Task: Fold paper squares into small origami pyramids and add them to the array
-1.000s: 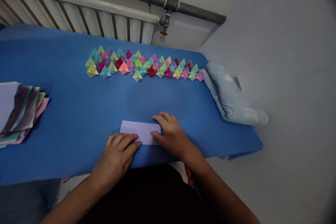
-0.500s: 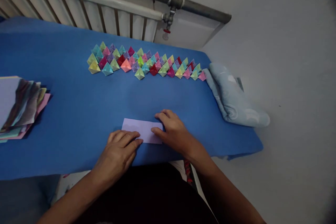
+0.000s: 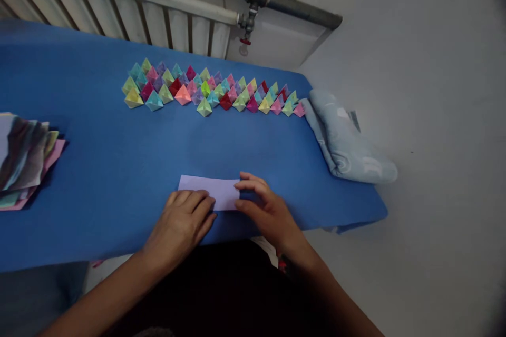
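Observation:
A lilac paper strip (image 3: 223,193), wider than it is deep, lies flat on the blue cloth near the front edge. My left hand (image 3: 184,218) rests on its lower left part with the fingers stretched out and lying flat. At the strip's right end is my right hand (image 3: 266,210), its thumb and fingers apart around the short edge, the fingertips touching or very near the paper. Behind the strip stand several rows of small folded paper pieces (image 3: 183,95) in many colours.
Stacked coloured papers (image 3: 29,160) lie at the far left of the blue-covered table (image 3: 130,168). A folded light-blue cloth (image 3: 350,145) lies at the right end. Behind are a white radiator (image 3: 154,23) and a metal pipe (image 3: 300,9).
My right hand has shifted from over the strip to its right end, with thumb and fingers wider apart. My left hand stays on the paper. The whole view has shifted slightly.

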Demonstrator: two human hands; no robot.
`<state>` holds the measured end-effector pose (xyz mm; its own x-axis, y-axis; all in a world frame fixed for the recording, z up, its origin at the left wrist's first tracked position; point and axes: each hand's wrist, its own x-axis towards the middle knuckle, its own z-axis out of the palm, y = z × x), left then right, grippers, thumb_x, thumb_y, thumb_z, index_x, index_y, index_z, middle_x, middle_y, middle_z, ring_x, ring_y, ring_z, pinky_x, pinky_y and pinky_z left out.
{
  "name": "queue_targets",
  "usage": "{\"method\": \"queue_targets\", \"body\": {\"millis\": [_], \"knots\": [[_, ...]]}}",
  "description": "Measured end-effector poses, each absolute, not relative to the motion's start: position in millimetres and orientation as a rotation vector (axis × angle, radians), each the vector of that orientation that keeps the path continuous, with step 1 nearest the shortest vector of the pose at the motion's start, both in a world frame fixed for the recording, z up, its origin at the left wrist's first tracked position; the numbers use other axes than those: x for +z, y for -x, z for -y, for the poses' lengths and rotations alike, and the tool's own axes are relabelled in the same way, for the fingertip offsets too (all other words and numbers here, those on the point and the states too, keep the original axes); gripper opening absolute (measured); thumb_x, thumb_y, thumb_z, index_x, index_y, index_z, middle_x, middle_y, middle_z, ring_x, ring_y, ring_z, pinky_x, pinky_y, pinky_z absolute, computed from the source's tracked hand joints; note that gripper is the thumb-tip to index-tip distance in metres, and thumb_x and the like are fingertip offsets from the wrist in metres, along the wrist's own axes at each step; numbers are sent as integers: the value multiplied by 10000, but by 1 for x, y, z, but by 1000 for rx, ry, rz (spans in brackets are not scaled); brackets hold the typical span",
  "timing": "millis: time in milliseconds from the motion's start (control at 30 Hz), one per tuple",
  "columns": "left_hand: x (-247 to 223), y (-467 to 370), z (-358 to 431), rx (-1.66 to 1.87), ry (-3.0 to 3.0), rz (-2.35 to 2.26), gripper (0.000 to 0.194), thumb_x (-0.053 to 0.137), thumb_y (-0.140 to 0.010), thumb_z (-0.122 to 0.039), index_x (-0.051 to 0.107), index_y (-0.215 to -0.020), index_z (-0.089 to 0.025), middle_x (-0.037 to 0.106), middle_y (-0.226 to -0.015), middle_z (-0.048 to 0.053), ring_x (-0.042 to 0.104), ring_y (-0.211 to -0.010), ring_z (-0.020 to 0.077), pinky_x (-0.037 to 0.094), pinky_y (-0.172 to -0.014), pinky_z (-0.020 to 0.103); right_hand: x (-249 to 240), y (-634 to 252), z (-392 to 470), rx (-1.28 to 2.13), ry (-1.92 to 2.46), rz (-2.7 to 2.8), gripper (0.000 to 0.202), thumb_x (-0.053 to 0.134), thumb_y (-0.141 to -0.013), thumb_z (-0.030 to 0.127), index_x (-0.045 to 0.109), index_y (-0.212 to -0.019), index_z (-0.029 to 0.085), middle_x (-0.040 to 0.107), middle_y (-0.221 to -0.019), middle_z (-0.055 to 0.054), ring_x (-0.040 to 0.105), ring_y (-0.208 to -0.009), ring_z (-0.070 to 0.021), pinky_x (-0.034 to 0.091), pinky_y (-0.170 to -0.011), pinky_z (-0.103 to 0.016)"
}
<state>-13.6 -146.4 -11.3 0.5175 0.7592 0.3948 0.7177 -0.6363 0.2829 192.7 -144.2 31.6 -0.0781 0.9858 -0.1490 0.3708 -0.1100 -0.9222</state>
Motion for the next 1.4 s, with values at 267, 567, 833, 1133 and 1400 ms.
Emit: {"method": "queue_targets", "body": {"millis": [267, 567, 833, 1133, 1400], "knots": [[-11, 1, 140, 848, -2700, -1258, 182, 468, -956, -183, 644, -968, -138, 683, -950, 104, 597, -816, 234, 465, -728, 391, 30, -191, 138, 1236, 1448, 1418, 172, 637, -791, 207, 665, -955, 252, 570, -1338, -61, 522, -1265, -219, 460, -992, -386], [-8, 17, 147, 781, -2795, -1192, 174, 479, -954, -124, 639, -1021, -131, 701, -978, 89, 597, -848, 219, 431, -807, 394, 10, -204, 150, 601, 1234, 2232, 429, 539, -787, 69, 612, -1164, 260, 635, -1251, -51, 525, -1185, -236, 370, -1030, -462], [-6, 13, 150, 796, -2775, -1269, 164, 502, -951, -157, 655, -1006, -140, 712, -985, 80, 610, -847, 222, 403, -878, 428, -6, -197, 143, 442, 1235, 2317, 253, 527, -913, 140, 646, -1120, 224, 701, -1078, -53, 572, -939, -211, 399, -860, -395], [-1, 9, 148, 770, -2669, -1410, 152, 525, -937, -172, 676, -926, -158, 717, -917, 52, 620, -839, 241, 406, -850, 437, -6, -202, 135, 483, 1425, 2154, 152, 567, -916, 191, 695, -984, 235, 692, -1053, -54, 610, -962, -207, 415, -870, -390], [4, 4, 147, 634, -2610, -1470, 196, 480, -954, -181, 674, -968, -160, 704, -936, 62, 642, -839, 240, 407, -910, 478, -4, -203, 128, 579, 1438, 2116, 88, 612, -893, 176, 689, -918, 212, 692, -1091, -56, 616, -1010, -204, 408, -894, -391]]}}
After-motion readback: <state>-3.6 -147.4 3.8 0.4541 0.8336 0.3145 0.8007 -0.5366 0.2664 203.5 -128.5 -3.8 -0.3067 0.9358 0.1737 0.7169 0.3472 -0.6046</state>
